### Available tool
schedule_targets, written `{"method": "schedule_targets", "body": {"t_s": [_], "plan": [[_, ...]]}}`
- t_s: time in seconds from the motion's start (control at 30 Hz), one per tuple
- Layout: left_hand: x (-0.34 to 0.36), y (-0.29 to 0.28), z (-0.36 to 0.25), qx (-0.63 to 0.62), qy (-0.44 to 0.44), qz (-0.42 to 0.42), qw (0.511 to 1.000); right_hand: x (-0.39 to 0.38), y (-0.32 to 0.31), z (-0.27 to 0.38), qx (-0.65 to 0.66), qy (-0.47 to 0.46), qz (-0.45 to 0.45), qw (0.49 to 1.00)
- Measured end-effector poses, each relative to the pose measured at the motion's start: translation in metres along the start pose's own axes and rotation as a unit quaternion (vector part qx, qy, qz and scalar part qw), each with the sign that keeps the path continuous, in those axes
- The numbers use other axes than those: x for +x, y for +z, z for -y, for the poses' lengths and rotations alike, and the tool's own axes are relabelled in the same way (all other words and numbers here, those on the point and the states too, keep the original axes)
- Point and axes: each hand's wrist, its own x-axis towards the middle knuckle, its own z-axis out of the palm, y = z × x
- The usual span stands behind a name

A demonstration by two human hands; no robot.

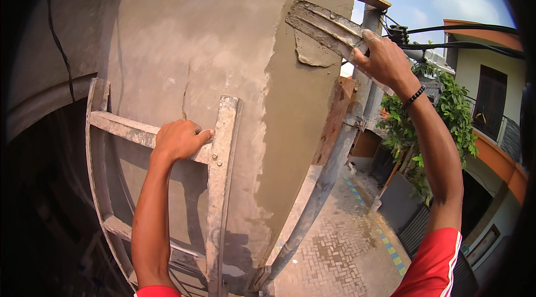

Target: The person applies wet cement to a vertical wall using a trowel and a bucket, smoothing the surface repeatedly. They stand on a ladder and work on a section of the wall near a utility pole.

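Lower left: ladder, left hand curled over its upper rung. Middle: grey wall. Right of centre: darker plaster strip. Upper right: mortar-caked trowel across strip's top, right hand gripping its right end.

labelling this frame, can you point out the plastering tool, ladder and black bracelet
Plastering tool [325, 25]: head view, on its long mortar-smeared body
Ladder [216, 199]: head view, on its right upright
Black bracelet [414, 95]: head view, on its beads
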Motion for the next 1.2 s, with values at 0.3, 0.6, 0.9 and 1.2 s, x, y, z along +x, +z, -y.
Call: {"method": "schedule_targets", "body": {"t_s": [0.3, 0.6, 0.9, 1.2], "plan": [[0.0, 0.003, 0.005, 0.007, 0.015, -0.012, 1.0, 0.051, -0.002, -0.018, 0.009, 0.045, -0.08, 0.996], [-0.003, 0.003, 0.006, -0.007, 0.016, -0.023, 1.0, 0.088, -0.015, -0.027, 0.11, 0.147, -0.07, 0.981], [0.001, 0.007, 0.006, -0.016, 0.018, -0.028, 0.999, 0.044, -0.007, -0.042, 0.16, 0.24, -0.088, 0.953], [-0.004, 0.002, 0.004, -0.006, 0.005, -0.031, 1.0, -0.005, -0.004, -0.046, 0.192, 0.21, -0.168, 0.944]]}}
